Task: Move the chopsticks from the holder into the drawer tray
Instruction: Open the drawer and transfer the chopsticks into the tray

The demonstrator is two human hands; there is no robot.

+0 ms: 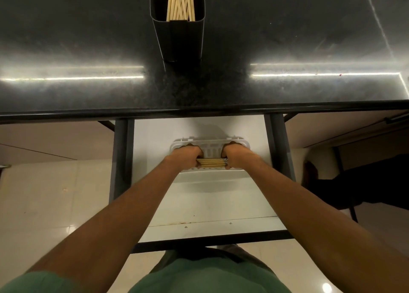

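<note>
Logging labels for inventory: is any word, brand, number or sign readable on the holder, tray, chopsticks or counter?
No text can be read anywhere in this view.
Holder: plain dark sides, no label.
Tray: white, with blurred moulded marks on the far wall; no lettering can be made out.
Chopsticks: bare, no print.
Counter: only glare streaks.

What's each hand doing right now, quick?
Left hand: closed around the left end of the chopstick bundle.
Right hand: closed around the same bundle's right end, over the white tray.
</note>
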